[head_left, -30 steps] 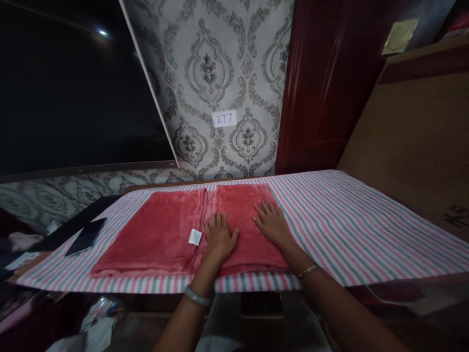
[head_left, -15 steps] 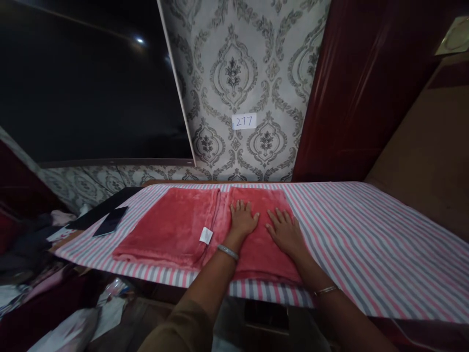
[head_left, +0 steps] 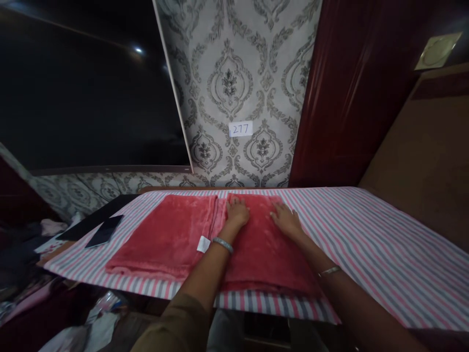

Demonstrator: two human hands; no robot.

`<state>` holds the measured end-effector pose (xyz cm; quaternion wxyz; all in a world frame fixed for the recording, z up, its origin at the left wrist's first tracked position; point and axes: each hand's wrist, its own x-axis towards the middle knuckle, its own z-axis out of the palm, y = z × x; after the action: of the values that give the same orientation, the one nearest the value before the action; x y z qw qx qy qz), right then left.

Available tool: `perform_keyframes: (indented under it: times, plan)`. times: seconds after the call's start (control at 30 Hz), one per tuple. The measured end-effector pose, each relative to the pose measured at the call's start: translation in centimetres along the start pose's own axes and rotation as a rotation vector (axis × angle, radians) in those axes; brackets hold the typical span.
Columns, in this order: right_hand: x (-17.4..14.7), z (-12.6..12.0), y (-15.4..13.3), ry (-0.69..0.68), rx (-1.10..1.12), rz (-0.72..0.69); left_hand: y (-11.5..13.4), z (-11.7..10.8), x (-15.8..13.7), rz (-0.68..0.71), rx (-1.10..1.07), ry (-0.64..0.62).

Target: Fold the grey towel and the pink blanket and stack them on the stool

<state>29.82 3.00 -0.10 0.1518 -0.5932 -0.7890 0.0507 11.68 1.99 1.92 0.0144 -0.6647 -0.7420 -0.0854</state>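
A folded coral-red plush blanket (head_left: 161, 232) lies flat on a striped cloth, its left and right parts divided by a gap near the middle. A white label (head_left: 203, 244) shows at the inner edge of the left part. My left hand (head_left: 238, 215) rests on the far inner part of the right section, fingers stretched out. Near that section's far right edge is my right hand (head_left: 287, 221), palm down with its fingers apart. Neither hand grasps anything that I can see.
The pink, grey and white striped cloth (head_left: 366, 244) covers the table. A dark phone (head_left: 105, 231) lies at the left end. Behind are a large screen (head_left: 91, 98) and a wall card (head_left: 241, 128) reading 277. A cardboard box (head_left: 428, 151) stands right.
Both hands have slid toward the far edge of the blanket's right section. That section's near right corner now reaches further right. The camera view has tilted slightly up.
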Motion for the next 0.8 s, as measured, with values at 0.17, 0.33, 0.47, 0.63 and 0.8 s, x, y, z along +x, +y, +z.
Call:
perform_keyframes:
  times: [0.17,0.33,0.47,0.63,0.8]
  plan:
    - [3.1,0.8,-0.2,0.035,-0.041,0.053,-0.6,0.7,2.6,0.093,-0.014,-0.002]
    - [2.6,4.5,0.5,-0.045,-0.053,0.032,-2.1,3.9,2.4,-0.08,-0.04,0.004]
    - [2.6,5.0,0.9,-0.042,-0.042,0.03,-2.0,4.6,2.5,-0.127,-0.063,-0.008]
    - [2.5,4.5,0.7,-0.042,-0.047,0.037,-1.8,3.8,2.6,-0.119,-0.06,-0.061]
    - [2.4,4.3,0.5,-0.061,-0.029,0.055,-2.5,0.4,2.2,-0.048,-0.06,-0.208]
